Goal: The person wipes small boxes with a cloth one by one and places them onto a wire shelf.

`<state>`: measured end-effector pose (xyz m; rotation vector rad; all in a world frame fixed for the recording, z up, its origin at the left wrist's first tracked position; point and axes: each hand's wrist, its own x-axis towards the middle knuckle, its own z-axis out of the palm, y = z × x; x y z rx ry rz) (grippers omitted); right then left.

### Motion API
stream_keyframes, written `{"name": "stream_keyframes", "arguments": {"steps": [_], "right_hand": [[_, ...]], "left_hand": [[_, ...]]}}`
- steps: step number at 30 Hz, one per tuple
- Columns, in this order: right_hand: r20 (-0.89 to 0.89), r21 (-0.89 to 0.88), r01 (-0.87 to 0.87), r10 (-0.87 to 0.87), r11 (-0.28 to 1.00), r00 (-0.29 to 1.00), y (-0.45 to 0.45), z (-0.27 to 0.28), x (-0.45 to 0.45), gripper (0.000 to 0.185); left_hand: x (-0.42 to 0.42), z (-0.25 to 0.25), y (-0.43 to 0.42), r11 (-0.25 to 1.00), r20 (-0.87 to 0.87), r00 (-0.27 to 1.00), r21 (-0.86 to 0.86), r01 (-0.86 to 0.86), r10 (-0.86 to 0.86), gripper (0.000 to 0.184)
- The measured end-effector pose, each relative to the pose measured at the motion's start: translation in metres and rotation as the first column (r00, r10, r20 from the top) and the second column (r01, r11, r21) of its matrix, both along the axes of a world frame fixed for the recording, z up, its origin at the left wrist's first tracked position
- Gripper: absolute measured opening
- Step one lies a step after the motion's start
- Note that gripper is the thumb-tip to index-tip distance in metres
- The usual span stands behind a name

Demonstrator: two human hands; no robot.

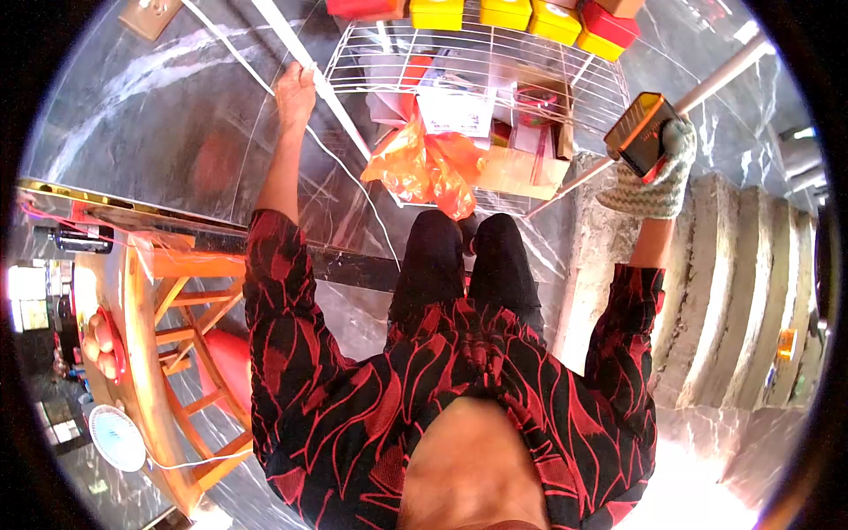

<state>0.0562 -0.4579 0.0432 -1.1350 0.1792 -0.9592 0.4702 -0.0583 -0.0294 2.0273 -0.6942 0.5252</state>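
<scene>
1. I see the hands well apart, one on each side of the upper frame.
2. My view puts the bare left hand (294, 95) at upper left, touching a white pole (329, 95); I cannot tell how fully its fingers wrap it.
3. At upper right, the right hand (658, 172), in a knitted glove (638, 201), is clamped on a black-and-orange object (641, 132), tilted in front of a second pole (726, 72).
4. Between them, I have a wire rack (601, 84) at upper centre, with an orange bag (424, 163) beside an open cardboard box (521, 172).
</scene>
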Motion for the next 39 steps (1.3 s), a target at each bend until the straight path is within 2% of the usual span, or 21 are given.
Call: {"name": "stream_keyframes", "arguments": {"steps": [3,7,9,10,11,12,14,15,16,17,19,21,25,26,29,32,33,36,37,38,39], "right_hand": [[-0.011,0.042,-0.017,0.017,0.999,1.0,0.007,0.007,-0.003,0.039],[-0.032,0.064,-0.006,0.008,0.998,0.999,0.01,0.012,-0.005,0.04],[-0.053,0.074,0.009,-0.005,0.997,0.999,0.008,0.01,-0.002,0.04],[-0.06,0.079,0.014,-0.01,0.997,0.998,0.007,0.008,-0.003,0.041],[-0.028,0.045,-0.016,0.017,0.999,0.999,-0.003,0.001,-0.003,0.04],[-0.028,0.023,-0.079,0.08,0.997,0.996,-0.013,-0.007,-0.005,0.042],[-0.035,0.002,-0.146,0.146,0.989,0.989,-0.008,-0.006,-0.008,0.044],[-0.047,0.025,-0.113,0.114,0.993,0.992,0.0,-0.002,-0.01,0.046],[-0.057,0.047,-0.078,0.08,0.996,0.995,0.008,0.003,-0.011,0.047],[-0.061,0.047,-0.08,0.083,0.996,0.995,0.016,0.009,-0.009,0.047],[-0.054,0.11,-0.006,0.012,0.994,0.998,0.031,0.021,-0.006,0.036],[-0.017,0.077,-0.056,0.058,0.995,0.998,0.025,0.017,-0.005,0.037],[-0.078,0.078,-0.068,0.074,0.995,0.994,0.032,0.017,-0.006,0.04],[-0.079,0.092,-0.084,0.091,0.992,0.993,0.035,0.018,-0.006,0.04],[-0.039,0.087,-0.031,0.035,0.996,0.999,0.036,0.016,-0.002,0.042],[-0.07,0.069,-0.073,0.078,0.995,0.994,0.039,0.017,-0.007,0.041],[-0.066,0.038,-0.086,0.088,0.996,0.994,0.036,0.018,-0.006,0.039],[-0.088,-0.028,-0.073,0.07,0.997,0.994,0.003,0.003,-0.012,0.035],[-0.111,-0.178,-0.009,-0.011,0.984,0.994,-0.012,-0.006,-0.012,0.032],[-0.118,-0.548,0.111,-0.207,0.829,0.971,-0.025,-0.018,-0.014,0.03],[-0.053,-0.739,0.207,-0.361,0.641,0.931,-0.037,-0.027,-0.013,0.027]], "left_hand": [[0.006,-0.004,0.003,0.998,0.034,0.999,0.054,-0.016,0.014,0.026],[-0.016,0.007,0.004,1.0,-0.039,0.999,0.014,-0.009,0.009,0.028],[0.0,-0.009,0.006,0.998,0.058,0.996,0.012,-0.061,0.061,0.03],[-0.002,-0.007,0.007,0.999,0.011,0.998,0.004,-0.054,0.054,0.03],[0.0,-0.011,0.009,0.999,-0.037,0.998,-0.004,-0.045,0.045,0.031],[0.006,-0.016,0.009,0.995,0.069,0.993,0.042,-0.095,0.092,0.031],[-0.004,-0.014,0.006,0.989,0.024,0.989,0.02,-0.147,0.147,0.031],[-0.015,-0.016,0.002,0.981,-0.03,0.98,0.008,-0.195,0.195,0.031],[-0.032,-0.011,-0.003,0.967,0.091,0.963,-0.024,-0.252,0.254,0.029],[-0.033,-0.01,-0.004,0.967,0.087,0.963,-0.023,-0.255,0.256,0.029],[-0.033,-0.015,-0.004,0.961,0.082,0.959,-0.086,-0.264,0.271,0.027],[-0.039,-0.009,0.0,0.965,0.055,0.966,-0.095,-0.245,0.251,0.025],[-0.026,-0.011,0.013,0.983,0.018,0.985,0.057,-0.175,0.174,0.025],[-0.018,-0.016,0.016,0.994,-0.034,0.993,-0.001,-0.112,0.112,0.026],[-0.014,-0.016,0.018,0.993,-0.113,0.986,0.032,-0.117,0.12,0.027],[-0.008,-0.022,0.019,0.996,-0.097,0.993,-0.057,-0.066,0.061,0.029],[-0.005,-0.024,0.018,0.994,-0.092,0.996,-0.103,-0.024,0.014,0.029],[-0.016,-0.015,0.016,0.997,-0.1,0.995,-0.068,-0.021,0.014,0.028],[-0.022,-0.008,0.018,0.998,-0.135,0.99,-0.044,-0.039,0.033,0.027],[-0.015,-0.015,0.022,0.955,0.185,0.979,0.264,-0.132,0.085,0.018],[-0.007,-0.023,0.025,0.833,0.537,0.839,0.424,-0.356,0.086,0.014]]}}
